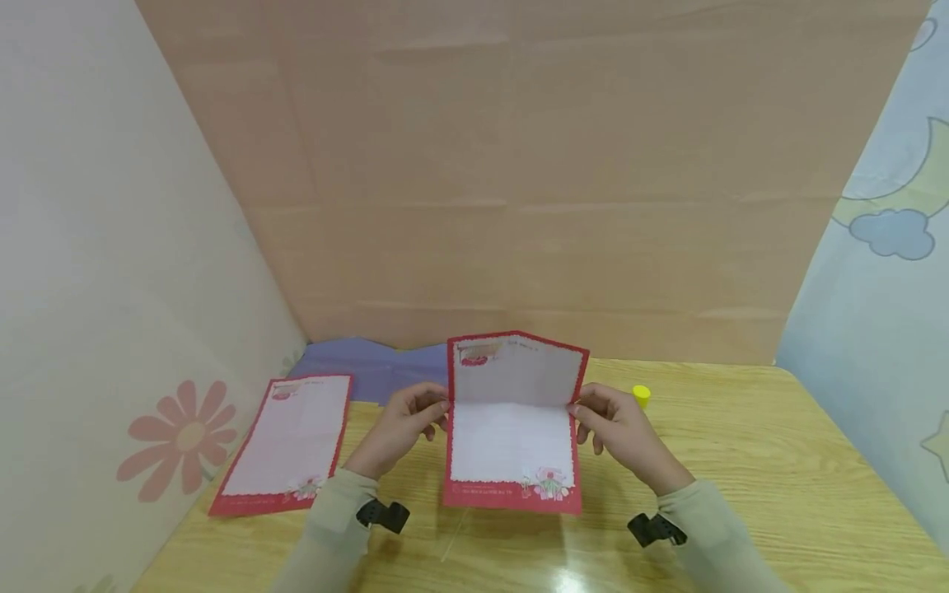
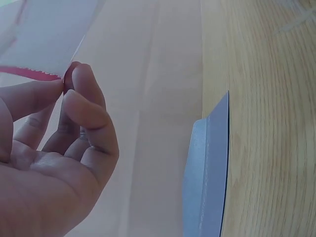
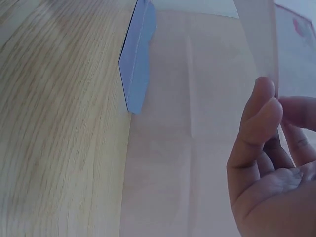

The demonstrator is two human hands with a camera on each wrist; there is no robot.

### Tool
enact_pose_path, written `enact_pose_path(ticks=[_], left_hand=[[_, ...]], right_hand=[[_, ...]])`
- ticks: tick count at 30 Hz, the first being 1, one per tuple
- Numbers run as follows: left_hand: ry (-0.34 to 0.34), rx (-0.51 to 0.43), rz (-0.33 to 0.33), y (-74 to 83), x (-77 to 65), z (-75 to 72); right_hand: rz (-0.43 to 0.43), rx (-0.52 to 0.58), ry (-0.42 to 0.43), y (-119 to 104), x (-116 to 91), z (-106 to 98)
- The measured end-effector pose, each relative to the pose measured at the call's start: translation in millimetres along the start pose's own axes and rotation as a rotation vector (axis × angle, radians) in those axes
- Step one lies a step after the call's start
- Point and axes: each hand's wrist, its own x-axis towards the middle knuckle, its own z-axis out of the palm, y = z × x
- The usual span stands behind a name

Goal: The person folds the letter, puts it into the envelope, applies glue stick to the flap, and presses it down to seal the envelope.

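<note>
Both hands hold up a sheet of red-bordered letter paper [image 1: 511, 441] in front of the body, creased across its middle with the upper half bent up. The left hand [image 1: 406, 427] pinches its left edge at the crease between thumb and fingers. At the opposite end of the crease, the right hand [image 1: 619, 428] pinches the right edge the same way. In the left wrist view, the left hand [image 2: 59, 143] has the paper's corner at its fingertips. The right wrist view shows the right hand [image 3: 276, 153] gripping the folded edge.
A second red-bordered sheet [image 1: 289, 445] lies on the wooden table [image 1: 741, 461] at the left. Behind it a purple folded paper piece [image 1: 348, 366] stands against the brown paper backdrop [image 1: 519, 189]. A yellow cap-like object [image 1: 641, 395] is just beyond the right hand.
</note>
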Motion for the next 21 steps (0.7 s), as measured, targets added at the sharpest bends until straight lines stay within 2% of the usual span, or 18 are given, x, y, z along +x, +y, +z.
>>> enact_pose_path(ticks=[10,13,21], left_hand=[[-0.014,0.003,0.023,-2.3,-0.2,-0.3],[-0.011,0.005,0.019,-2.1,-0.1,0.5],[-0.018,0.018,0.006,-0.3,0.3,3.5]], right_hand=[[0.036,-0.043,-0.006,2.6,1.1,-2.8],[0.054,-0.017,-0.003,1.1,1.0,-2.2],[0.038,-0.03,-0.009,2.8,2.0,0.0]])
